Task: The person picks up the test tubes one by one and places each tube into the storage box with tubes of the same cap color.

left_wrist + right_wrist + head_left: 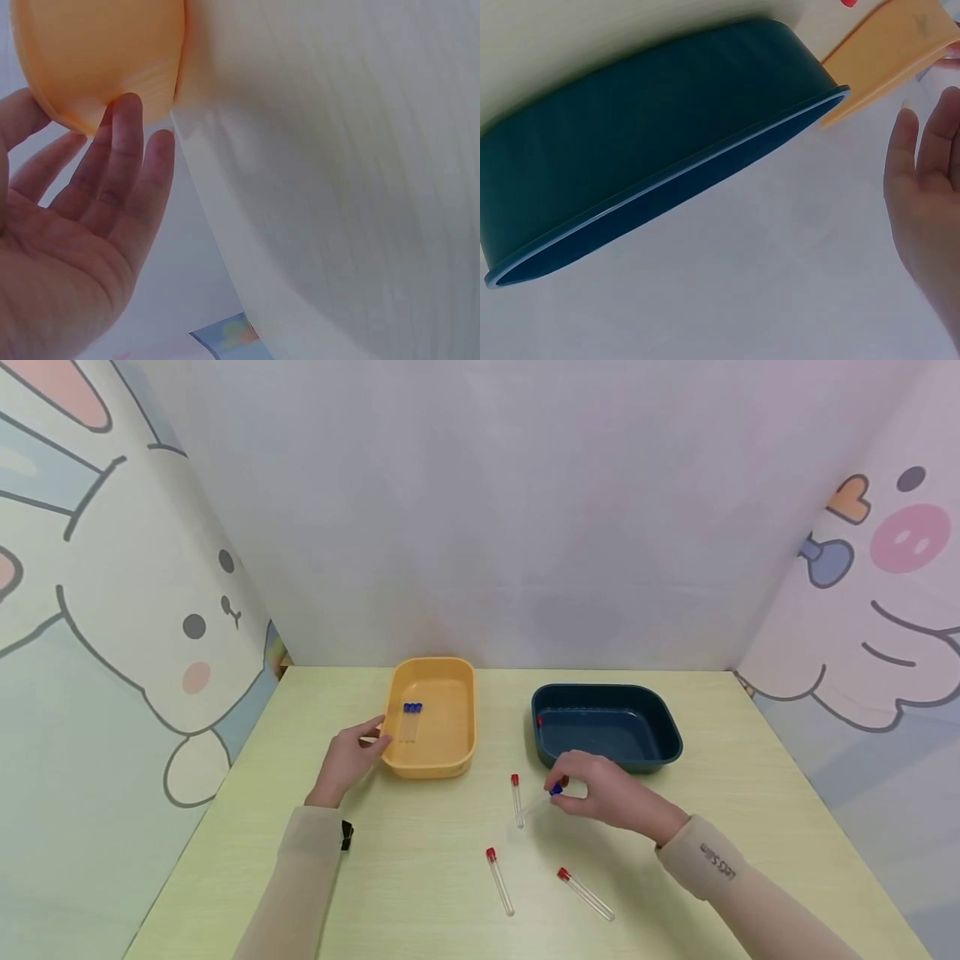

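My left hand (352, 760) holds the near left side of the yellow tray (452, 718), thumb at the rim and fingers (127, 127) against the outer wall. Blue-capped test tubes (410, 724) lie side by side in that tray. My right hand (603, 789) pinches another blue-capped test tube (536, 805) by its cap, just in front of the dark blue tray (622, 739). The clear end of this tube points left, close to a red-capped test tube (517, 802) on the table. In the right wrist view, the held tube is out of sight.
Closer to me lie more red-capped tubes, one left of centre (500, 883) and others to the right (587, 894). A red cap (539, 721) shows inside the dark blue tray's left end. Printed cloth walls (510, 527) enclose the table on three sides.
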`<state>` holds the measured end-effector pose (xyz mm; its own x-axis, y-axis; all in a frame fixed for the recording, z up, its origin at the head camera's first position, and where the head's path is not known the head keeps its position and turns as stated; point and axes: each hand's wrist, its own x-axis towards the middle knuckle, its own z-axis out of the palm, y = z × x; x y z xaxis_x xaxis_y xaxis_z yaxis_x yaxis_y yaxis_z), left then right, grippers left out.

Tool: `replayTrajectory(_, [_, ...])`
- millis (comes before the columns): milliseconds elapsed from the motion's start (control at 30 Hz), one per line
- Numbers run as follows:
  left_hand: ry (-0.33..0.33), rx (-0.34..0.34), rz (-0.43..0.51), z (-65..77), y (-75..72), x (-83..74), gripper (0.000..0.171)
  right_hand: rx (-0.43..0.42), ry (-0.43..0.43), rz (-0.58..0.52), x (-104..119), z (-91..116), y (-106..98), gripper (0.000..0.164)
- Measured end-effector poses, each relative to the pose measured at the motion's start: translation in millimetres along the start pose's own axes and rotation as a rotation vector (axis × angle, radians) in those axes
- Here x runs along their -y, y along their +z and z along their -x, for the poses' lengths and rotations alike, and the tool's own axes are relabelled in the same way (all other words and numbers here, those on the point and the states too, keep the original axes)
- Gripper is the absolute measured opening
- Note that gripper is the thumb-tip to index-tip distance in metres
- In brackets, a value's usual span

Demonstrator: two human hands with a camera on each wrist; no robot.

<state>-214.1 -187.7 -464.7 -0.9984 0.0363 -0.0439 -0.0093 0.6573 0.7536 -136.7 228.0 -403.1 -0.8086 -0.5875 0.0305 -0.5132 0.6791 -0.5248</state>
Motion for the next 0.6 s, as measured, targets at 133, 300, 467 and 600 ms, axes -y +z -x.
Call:
replayTrajectory(133, [-0.005,0.002,0.000,0.6,0.0,-1.0,0.053,-0.054,0.011,-0.021,-1.2,-1.7,0.3,0.016])
replayTrajectory(300, [-0.010,0.004,-0.007,1.5,-0.3,-1.8,0.054,-0.141,-0.022,-0.071,-2.3,-4.4,0.4,0.018])
replayTrajectory(467, [-0.005,-0.001,-0.013,2.7,-0.7,-2.8,0.053,-0.202,-0.025,-0.120,-1.2,-9.0,-1.1,0.021])
replayTrajectory(600, [-0.008,-0.001,-0.015,3.5,-1.0,-4.3,0.053,-0.229,0.005,-0.117,0.1,-14.5,-1.6,0.022])
